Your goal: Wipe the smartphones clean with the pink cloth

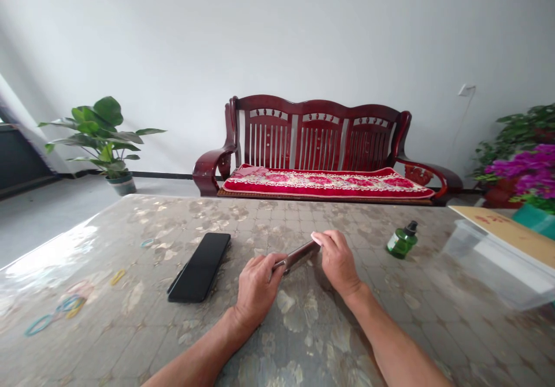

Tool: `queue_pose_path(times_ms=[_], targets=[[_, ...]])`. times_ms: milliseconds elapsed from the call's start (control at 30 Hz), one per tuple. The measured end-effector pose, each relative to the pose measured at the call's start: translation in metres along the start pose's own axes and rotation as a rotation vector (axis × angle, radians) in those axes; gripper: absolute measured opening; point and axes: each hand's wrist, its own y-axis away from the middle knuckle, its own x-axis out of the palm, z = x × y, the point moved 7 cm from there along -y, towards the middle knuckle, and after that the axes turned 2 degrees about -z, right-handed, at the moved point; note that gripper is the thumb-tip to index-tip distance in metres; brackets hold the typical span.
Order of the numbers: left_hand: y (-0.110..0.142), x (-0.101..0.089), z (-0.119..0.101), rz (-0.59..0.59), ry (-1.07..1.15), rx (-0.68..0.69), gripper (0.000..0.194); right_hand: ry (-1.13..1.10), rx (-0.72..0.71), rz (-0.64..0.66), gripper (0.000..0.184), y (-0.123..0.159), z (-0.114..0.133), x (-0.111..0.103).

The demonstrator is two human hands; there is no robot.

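Observation:
My left hand (259, 286) is closed on the near end of a thin, dark, shiny slab that looks like a phone (302, 252), held tilted above the table. At its far upper end, my right hand (340, 264) pinches a small piece of white tissue (317, 238) against the edge. The right fingertips partly hide the tissue, and the left fingers cover part of the phone. Left of my hands, a black smartphone (200, 268) lies screen up on the table, with another thin dark edge showing beneath it.
A patterned cloth covers the table (295, 329). To the right stand a green spray bottle (402, 240) and a clear plastic box (489, 265) with cardboard (515, 231) on top. Several coloured bands (41, 324) lie left. Beyond are a red wooden bench (318, 138) and a potted plant (108, 138).

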Motion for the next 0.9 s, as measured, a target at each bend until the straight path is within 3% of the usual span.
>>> queue_pose_path(times_ms=[900], targets=[[-0.002, -0.001, -0.002, 0.005, 0.026, 0.005, 0.013, -0.259, 0.314, -0.09, 0.024, 0.009, -0.046, 0.007]])
